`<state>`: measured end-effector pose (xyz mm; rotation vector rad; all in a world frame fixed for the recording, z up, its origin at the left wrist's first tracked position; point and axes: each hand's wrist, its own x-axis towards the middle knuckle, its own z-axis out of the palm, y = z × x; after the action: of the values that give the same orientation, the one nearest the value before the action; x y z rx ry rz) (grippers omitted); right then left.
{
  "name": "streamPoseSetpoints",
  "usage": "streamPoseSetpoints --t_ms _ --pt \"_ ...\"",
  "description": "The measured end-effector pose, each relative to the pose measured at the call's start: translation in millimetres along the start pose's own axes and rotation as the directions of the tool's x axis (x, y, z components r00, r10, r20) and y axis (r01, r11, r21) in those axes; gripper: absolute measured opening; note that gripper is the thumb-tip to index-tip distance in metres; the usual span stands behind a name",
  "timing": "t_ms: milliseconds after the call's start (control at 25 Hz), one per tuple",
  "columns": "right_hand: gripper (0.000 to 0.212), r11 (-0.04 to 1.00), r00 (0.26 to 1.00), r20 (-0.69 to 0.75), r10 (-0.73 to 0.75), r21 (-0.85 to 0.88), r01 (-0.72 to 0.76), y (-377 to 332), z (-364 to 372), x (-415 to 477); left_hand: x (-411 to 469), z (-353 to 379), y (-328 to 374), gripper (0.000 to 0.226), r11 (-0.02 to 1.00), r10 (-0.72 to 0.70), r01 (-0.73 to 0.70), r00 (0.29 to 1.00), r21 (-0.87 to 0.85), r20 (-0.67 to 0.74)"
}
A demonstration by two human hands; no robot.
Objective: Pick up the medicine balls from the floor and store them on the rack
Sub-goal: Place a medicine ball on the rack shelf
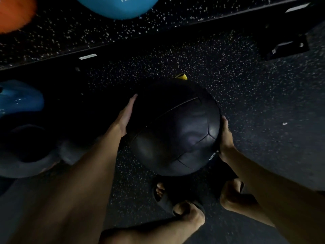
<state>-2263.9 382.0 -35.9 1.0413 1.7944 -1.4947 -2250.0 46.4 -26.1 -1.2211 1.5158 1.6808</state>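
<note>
A large black medicine ball (173,127) with stitched panels is held up between my two hands, above the speckled floor. A small yellow patch (182,76) shows at its far edge. My left hand (125,115) presses flat against the ball's left side, fingers straight. My right hand (226,136) presses the right side with the thumb lying up along the ball; its fingers are hidden behind the ball. A black rack beam (158,35) runs slantwise across the view beyond the ball.
A blue ball (119,6) and an orange ball (14,13) show at the top, past the beam. Another blue ball (21,97) and a dark ball (26,143) sit at the left. A rack foot (284,45) stands at the right. My sandalled feet (162,195) are below the ball.
</note>
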Motion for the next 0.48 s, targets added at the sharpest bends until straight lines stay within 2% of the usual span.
streamPoseSetpoints --t_ms 160,280,480 --pt "0.068 1.0 1.0 -0.009 -0.01 0.01 0.01 2 -12 -24 -31 5 0 0.083 0.998 0.068 -0.068 0.998 0.008 0.007" --pt "0.063 1.0 1.0 -0.001 -0.015 -0.008 0.015 -6 -22 -64 -78 -2 8 0.084 1.0 0.021 -0.021 1.0 0.011 -0.006" --pt "0.076 0.997 0.999 0.031 -0.014 -0.081 0.017 -62 -45 -157 -187 -14 23 0.082 0.98 -0.003 0.009 1.0 -0.197 0.03"
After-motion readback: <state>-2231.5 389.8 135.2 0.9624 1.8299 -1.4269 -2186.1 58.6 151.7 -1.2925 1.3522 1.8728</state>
